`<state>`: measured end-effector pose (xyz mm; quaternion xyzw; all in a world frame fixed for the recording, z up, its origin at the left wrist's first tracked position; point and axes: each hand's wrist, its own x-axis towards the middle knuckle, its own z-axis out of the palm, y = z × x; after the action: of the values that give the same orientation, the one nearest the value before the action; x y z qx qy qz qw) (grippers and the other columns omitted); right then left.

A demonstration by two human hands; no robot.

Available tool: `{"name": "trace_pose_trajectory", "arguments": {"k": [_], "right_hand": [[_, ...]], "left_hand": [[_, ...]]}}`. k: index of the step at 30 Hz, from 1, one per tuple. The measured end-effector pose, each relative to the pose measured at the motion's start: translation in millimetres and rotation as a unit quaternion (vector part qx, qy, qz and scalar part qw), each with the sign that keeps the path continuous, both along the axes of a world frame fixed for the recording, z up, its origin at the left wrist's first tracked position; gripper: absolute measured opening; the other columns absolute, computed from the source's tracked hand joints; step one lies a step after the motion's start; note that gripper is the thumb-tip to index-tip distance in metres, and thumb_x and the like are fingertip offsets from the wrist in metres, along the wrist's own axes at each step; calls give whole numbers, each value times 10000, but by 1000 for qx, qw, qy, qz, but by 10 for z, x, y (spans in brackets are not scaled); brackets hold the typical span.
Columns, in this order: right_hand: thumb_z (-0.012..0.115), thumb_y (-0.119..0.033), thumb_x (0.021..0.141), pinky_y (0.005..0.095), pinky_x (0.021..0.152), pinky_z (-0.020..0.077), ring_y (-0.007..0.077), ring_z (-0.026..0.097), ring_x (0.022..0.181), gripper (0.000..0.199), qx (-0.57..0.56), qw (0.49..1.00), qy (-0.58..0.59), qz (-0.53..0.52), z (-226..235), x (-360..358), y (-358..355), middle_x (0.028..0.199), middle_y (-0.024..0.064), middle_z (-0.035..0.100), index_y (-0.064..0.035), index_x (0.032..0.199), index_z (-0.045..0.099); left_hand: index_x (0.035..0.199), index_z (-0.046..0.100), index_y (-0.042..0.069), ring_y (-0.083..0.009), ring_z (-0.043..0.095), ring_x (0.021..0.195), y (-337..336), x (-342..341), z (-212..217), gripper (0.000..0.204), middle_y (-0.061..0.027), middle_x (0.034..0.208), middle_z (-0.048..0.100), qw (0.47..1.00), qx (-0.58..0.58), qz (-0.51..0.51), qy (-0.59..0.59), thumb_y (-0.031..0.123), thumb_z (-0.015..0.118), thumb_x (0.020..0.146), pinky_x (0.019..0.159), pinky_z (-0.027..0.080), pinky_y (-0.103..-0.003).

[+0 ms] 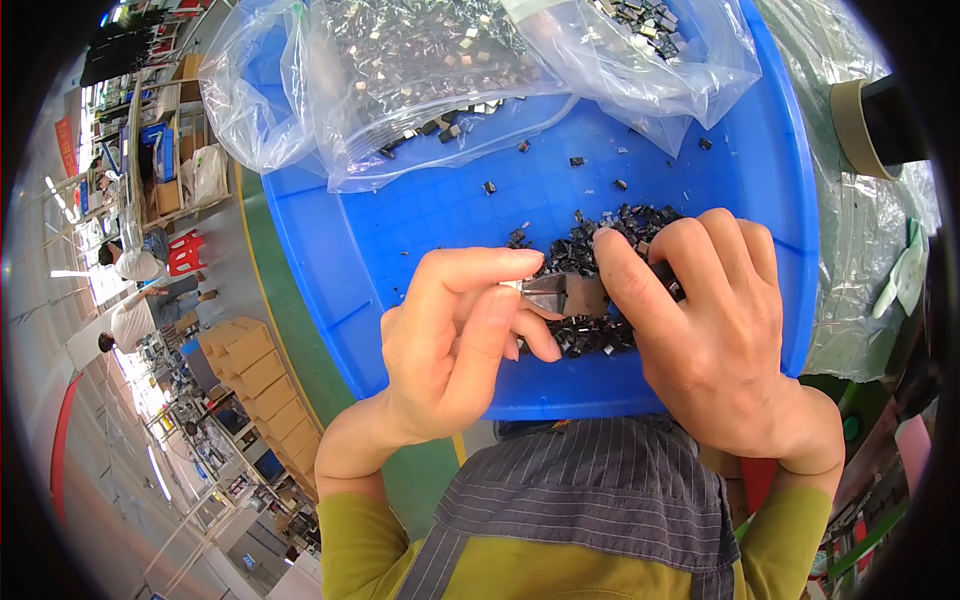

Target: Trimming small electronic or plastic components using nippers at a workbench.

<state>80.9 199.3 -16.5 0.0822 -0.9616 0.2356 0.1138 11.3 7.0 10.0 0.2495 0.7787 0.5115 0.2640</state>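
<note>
My left hand (450, 335) is closed in a pinch on a small shiny metal piece (543, 291), with a pale tip between thumb and forefinger. A flat brownish-grey piece (586, 297) meets its right end. My right hand (705, 320) closes over the right side of that piece, its thumb pointing forward; dark material shows under the fingers, but its kind is hidden. Both hands are above a heap of small black and silvery parts (600, 240) in a blue plastic tub (390, 215).
Clear plastic bags (440, 90) full of small metallic parts lie across the tub's far side. Loose parts dot the tub floor. A tape roll (858, 130) stands to the right on plastic sheeting (835, 310). Stacked cartons (262, 385), shelves and people are off to the left.
</note>
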Motion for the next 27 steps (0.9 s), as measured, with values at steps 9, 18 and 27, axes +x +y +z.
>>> {"name": "trace_pose_trajectory", "arguments": {"k": [9, 18, 27], "right_hand": [[660, -22, 605, 361, 677, 379, 234, 501, 761, 482, -17, 1000, 1, -3, 8, -7, 11, 816, 54, 473, -64, 1084, 632], [652, -15, 598, 379, 720, 404, 253, 516, 791, 505, -20, 1000, -1, -4, 7, -10, 2, 842, 66, 486, -66, 1100, 630], [649, -15, 599, 380, 715, 404, 252, 516, 791, 498, -23, 1000, -3, -5, 14, -6, 13, 843, 67, 487, -63, 1095, 631]], "left_hand": [[1183, 483, -27, -134, 677, 681, -38, -3, -42, 218, -121, 843, 662, 996, 69, 33, -33, 1, 413, 979, 532, 466, -214], [1182, 484, -32, -131, 675, 687, -28, -6, -41, 224, -113, 841, 659, 998, 62, 25, -22, -24, 414, 969, 536, 468, -211], [1169, 445, -17, -196, 675, 637, 4, -12, 0, 227, -119, 810, 611, 1000, 9, 4, 6, 124, 355, 1016, 526, 478, -241]]}}
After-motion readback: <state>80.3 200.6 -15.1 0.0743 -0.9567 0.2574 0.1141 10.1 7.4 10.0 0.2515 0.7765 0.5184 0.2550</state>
